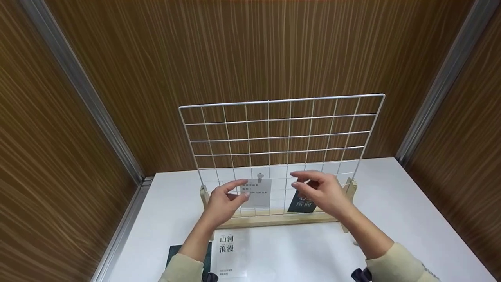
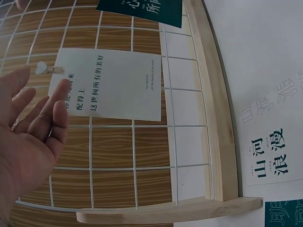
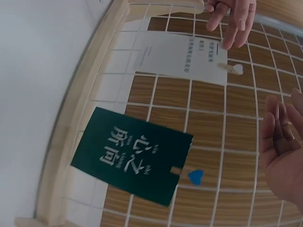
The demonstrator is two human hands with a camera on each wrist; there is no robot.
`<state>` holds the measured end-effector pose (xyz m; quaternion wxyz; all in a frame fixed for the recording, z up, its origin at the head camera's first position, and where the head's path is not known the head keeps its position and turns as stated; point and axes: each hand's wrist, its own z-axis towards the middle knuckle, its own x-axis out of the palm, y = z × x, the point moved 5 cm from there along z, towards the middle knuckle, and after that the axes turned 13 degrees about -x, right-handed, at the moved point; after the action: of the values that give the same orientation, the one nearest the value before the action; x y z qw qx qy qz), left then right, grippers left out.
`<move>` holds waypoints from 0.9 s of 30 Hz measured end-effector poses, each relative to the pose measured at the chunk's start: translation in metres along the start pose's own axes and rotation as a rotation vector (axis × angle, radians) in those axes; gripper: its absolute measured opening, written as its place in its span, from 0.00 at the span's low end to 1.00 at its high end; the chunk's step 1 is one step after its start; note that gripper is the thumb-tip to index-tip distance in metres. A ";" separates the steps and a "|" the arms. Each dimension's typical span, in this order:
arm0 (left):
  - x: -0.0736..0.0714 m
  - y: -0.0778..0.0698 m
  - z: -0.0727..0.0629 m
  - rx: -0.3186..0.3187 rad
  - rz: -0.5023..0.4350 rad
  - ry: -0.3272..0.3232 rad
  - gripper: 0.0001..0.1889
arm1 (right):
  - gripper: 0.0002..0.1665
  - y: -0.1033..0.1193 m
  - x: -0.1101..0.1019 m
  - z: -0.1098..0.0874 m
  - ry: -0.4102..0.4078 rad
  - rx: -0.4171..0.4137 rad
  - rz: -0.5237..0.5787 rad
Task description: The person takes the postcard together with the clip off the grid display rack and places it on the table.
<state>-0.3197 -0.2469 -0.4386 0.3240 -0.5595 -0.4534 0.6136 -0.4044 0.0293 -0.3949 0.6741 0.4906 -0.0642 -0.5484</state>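
A white wire grid panel (image 1: pixel 282 129) stands upright in a wooden stand (image 1: pixel 274 219) on a white table (image 1: pixel 391 203). A white card with printed text (image 1: pixel 259 194) (image 2: pixel 111 85) (image 3: pixel 184 56) hangs from a white heart clip (image 2: pixel 45 68). A dark green card (image 1: pixel 302 204) (image 3: pixel 132 153) hangs to its right from a blue heart clip (image 3: pixel 195 176). My left hand (image 1: pixel 225 199) (image 2: pixel 33 137) hovers at the white card's left edge, fingers straight, holding nothing. My right hand (image 1: pixel 319 190) (image 3: pixel 281 151) is in front of the green card's top, fingers relaxed and empty.
Flat on the table in front of the stand lie a white card with large characters (image 1: pixel 227 250) (image 2: pixel 272 158) and a dark green card (image 1: pixel 188 254) partly under my left forearm. Wood-grain walls close in behind and on both sides.
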 end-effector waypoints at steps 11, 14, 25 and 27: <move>0.004 0.000 0.004 0.018 0.012 -0.010 0.23 | 0.18 0.015 0.023 0.032 0.030 -0.058 -0.068; 0.002 -0.004 0.004 0.033 0.015 -0.032 0.22 | 0.18 0.014 0.031 0.036 0.043 -0.071 -0.077; 0.001 -0.020 0.018 0.024 0.067 0.006 0.25 | 0.18 0.000 0.051 0.048 0.103 -0.022 -0.112; 0.001 -0.021 0.020 0.006 0.084 0.018 0.26 | 0.19 -0.001 0.053 0.049 0.112 -0.012 -0.114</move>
<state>-0.3423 -0.2417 -0.4208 0.3039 -0.5826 -0.4247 0.6228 -0.4151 -0.0423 -0.3946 0.6471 0.5194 0.0048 -0.5581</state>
